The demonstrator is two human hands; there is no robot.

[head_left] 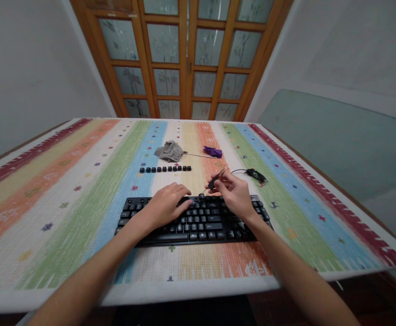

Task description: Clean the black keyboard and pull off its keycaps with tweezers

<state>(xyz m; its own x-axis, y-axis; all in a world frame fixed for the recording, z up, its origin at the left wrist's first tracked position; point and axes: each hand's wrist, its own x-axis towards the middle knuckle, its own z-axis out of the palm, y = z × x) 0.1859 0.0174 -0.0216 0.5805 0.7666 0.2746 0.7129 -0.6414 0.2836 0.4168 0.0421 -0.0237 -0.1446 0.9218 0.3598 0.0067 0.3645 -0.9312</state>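
A black keyboard (184,228) lies across the striped tablecloth in front of me. My left hand (169,203) rests over its upper left keys, fingers stretched out and holding nothing. My right hand (233,192), above the keyboard's back edge, pinches a small dark tool that looks like a wire keycap puller (212,183). Its thin wire reaches down to a black keycap (202,195) at the top row; I cannot tell whether that cap is loose or seated. Farther back, several black keycaps (164,169) stand in a line on the cloth.
Behind the keycaps lies a crumpled grey cloth (169,151), with a thin metal rod (201,155) running toward a purple cloth bundle (212,151). A coiled black cable (256,175) sits at the right. The tablecloth (92,217) covers the table up to its edges.
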